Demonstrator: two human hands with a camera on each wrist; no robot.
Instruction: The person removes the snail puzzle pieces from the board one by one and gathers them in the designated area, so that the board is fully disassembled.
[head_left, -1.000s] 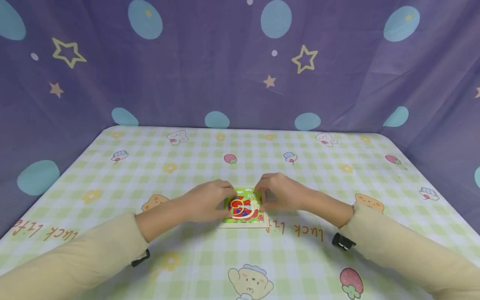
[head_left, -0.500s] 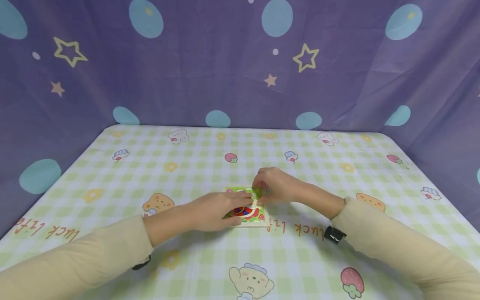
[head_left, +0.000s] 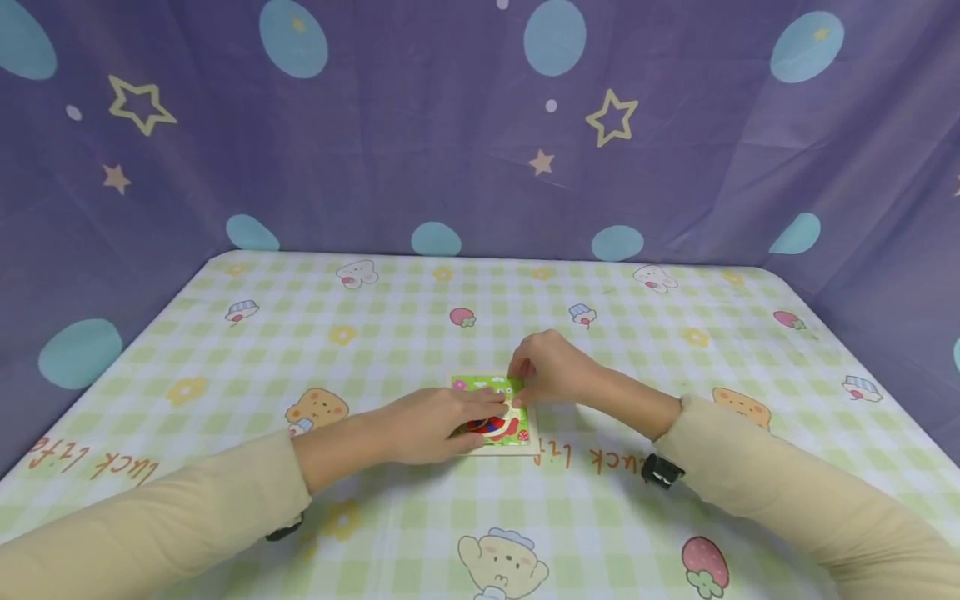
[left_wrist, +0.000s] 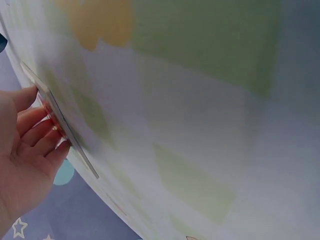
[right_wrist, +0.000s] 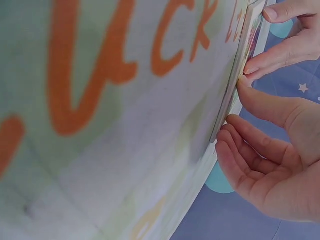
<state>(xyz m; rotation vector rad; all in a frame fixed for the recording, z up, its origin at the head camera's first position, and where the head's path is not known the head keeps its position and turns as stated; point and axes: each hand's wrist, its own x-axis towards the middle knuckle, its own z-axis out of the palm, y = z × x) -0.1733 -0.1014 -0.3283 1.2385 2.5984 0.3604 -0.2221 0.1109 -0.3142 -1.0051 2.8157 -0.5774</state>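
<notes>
A small square picture puzzle [head_left: 519,432] lies flat on the table, with a green ground, a red and blue figure and a pale wooden edge. My left hand [head_left: 431,427] reaches across it from the left, fingers fairly straight and resting on the picture, covering much of its middle. At the upper right corner, my right hand [head_left: 557,368] has its thumb and curled fingers on the puzzle. From the right wrist, the thumb and forefinger tips touch the face of the thin board [right_wrist: 231,87] near its edge. The left wrist view shows the board [left_wrist: 72,132] edge-on under the left fingertips.
A checked green and white cloth [head_left: 600,517] with printed cartoon figures and lettering covers the table. Behind it and at both sides hangs a purple curtain [head_left: 420,125] with stars and blue ovals.
The left hand has moved right, from the puzzle's left edge to over its middle. The right hand has shifted slightly up to the upper right corner. The puzzle stays in place.
</notes>
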